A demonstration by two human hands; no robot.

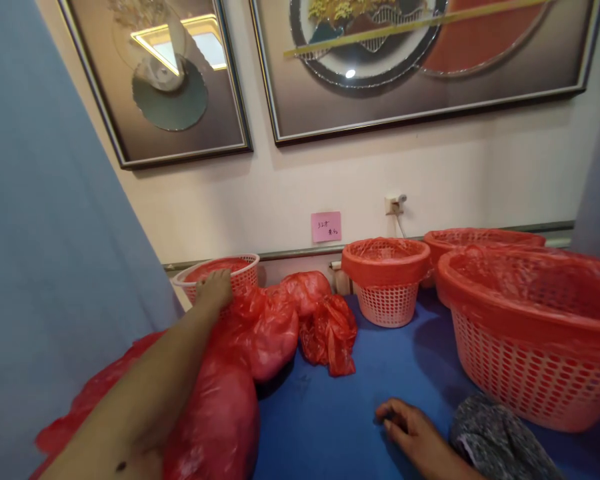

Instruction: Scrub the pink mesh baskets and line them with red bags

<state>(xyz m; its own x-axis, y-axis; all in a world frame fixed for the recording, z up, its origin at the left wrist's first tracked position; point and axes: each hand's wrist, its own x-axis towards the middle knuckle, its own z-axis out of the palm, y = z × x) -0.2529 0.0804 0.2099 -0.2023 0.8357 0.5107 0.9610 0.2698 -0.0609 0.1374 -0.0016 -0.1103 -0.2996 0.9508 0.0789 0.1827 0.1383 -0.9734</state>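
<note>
My left arm stretches forward over a heap of red plastic bags [260, 333] on the left of the blue table [360, 400]. My left hand [214, 291] rests closed on the near rim of a small pink mesh basket [240, 270] lined with a red bag, at the back left. My right hand [405, 427] lies on the blue tabletop near the front, fingers curled loosely and apart, holding nothing. A grey patterned sleeve [495, 440] covers that wrist.
A lined pink basket [386, 280] stands at the back middle. A large lined basket [530, 333] fills the right side, another [480, 239] behind it. A blue panel [45, 267] closes off the left. Framed pictures, a pink note [326, 227] and a wall socket [394, 204] are on the wall.
</note>
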